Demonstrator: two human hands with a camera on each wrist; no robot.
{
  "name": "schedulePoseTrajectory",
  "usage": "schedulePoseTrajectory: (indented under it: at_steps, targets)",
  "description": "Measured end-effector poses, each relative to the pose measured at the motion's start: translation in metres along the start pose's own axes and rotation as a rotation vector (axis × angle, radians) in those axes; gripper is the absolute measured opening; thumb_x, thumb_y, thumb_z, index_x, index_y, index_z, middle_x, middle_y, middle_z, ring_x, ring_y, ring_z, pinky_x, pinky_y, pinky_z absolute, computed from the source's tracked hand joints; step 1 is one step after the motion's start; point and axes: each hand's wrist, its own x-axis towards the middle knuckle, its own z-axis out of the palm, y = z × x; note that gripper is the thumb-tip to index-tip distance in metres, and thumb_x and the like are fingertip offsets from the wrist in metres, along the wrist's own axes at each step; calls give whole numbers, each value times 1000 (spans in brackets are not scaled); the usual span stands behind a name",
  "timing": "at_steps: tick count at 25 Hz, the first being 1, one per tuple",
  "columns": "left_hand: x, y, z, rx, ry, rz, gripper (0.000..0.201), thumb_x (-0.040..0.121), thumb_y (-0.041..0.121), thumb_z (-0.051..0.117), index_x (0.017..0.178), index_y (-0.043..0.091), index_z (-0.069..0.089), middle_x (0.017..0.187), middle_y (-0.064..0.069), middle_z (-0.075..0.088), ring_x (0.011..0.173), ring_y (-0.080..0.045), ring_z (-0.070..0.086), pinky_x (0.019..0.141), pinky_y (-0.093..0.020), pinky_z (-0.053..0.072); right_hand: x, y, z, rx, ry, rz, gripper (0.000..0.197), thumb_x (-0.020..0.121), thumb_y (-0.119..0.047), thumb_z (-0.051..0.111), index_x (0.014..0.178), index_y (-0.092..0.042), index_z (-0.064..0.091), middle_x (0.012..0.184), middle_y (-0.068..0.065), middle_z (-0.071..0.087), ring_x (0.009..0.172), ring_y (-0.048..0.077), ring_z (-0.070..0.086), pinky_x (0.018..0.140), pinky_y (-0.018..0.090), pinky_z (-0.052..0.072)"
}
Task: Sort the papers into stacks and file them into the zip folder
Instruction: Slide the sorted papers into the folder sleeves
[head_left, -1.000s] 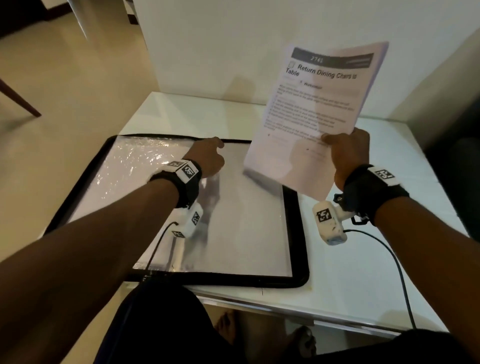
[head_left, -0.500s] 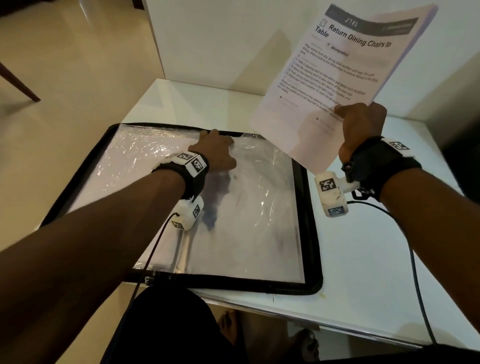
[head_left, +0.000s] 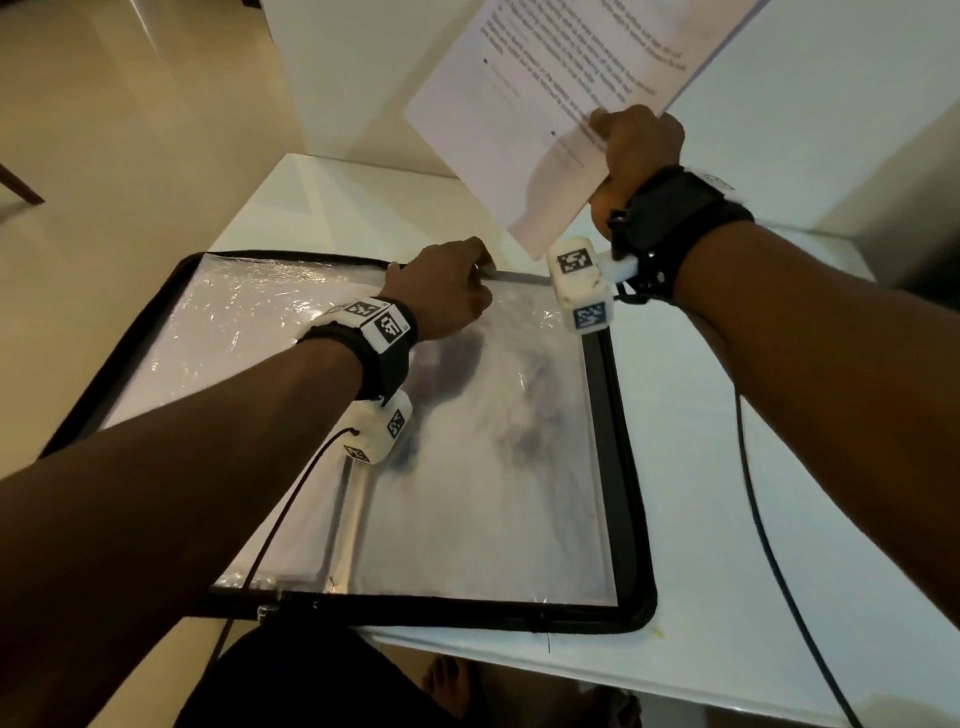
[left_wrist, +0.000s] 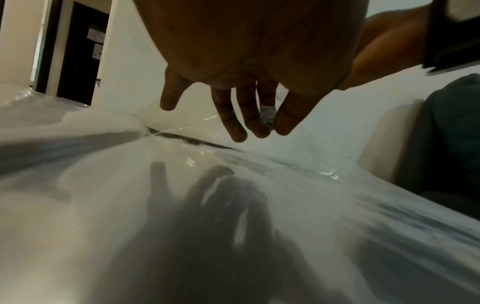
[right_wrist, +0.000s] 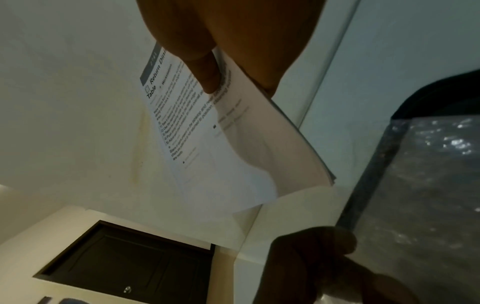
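The black-edged zip folder (head_left: 631, 519) lies open on the white table, with clear plastic sleeves (head_left: 493, 493) inside. My left hand (head_left: 483, 267) is at the far edge of the right-hand sleeve. In the left wrist view its thumb and forefinger (left_wrist: 270, 123) pinch the shiny sleeve edge, and the film (left_wrist: 182, 127) rises toward them. My right hand (head_left: 613, 130) holds a thin stack of printed papers (head_left: 545, 104) up in the air beyond the folder's far right corner. In the right wrist view the thumb (right_wrist: 205, 72) presses on the top sheet (right_wrist: 221, 144).
The white table (head_left: 727, 519) has bare surface right of the folder, with a black wrist cable (head_left: 769, 545) trailing over it. A white wall panel (head_left: 363, 78) stands behind the table. Tan floor (head_left: 104, 182) lies to the left, and my lap is at the near edge.
My right hand has lifted the papers higher and farther from me. My left hand has slid across the sleeve to the folder's far edge and taken hold of the plastic.
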Motion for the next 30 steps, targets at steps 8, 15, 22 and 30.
schedulePoseTrajectory:
  at_steps: [8, 15, 22, 30]
  targets:
    - [10, -22, -7, -72, 57, 20, 19, 80, 47, 57, 98, 42, 63, 88, 22, 65, 98, -18, 66, 93, -50, 54, 18, 43, 35, -137, -140, 45, 45, 86, -13, 67, 128, 4, 60, 125, 21, 66, 100, 28, 66, 97, 50, 56]
    - [12, -43, -37, 291, -123, -173, 10, 90, 34, 56, 93, 35, 66, 106, -3, 63, 105, -34, 59, 93, -61, 52, 23, 57, 15, -338, -129, 48, 46, 83, -19, 70, 125, -1, 63, 124, 15, 68, 107, 28, 68, 98, 48, 56]
    - [21, -70, -43, 305, -59, -232, 16, 93, 27, 61, 84, 15, 66, 108, -18, 64, 105, -43, 58, 97, -50, 50, 27, 55, 17, -597, -201, 21, 43, 92, -17, 66, 130, 2, 61, 135, 19, 62, 124, 33, 61, 103, 45, 53]
    - [21, -73, -41, 229, 4, -243, 20, 91, 18, 68, 101, 5, 77, 111, -17, 70, 109, -40, 61, 98, -48, 53, 22, 55, 29, -950, -387, -3, 8, 98, -19, 62, 103, -15, 58, 142, 23, 56, 133, 37, 52, 110, 42, 44]
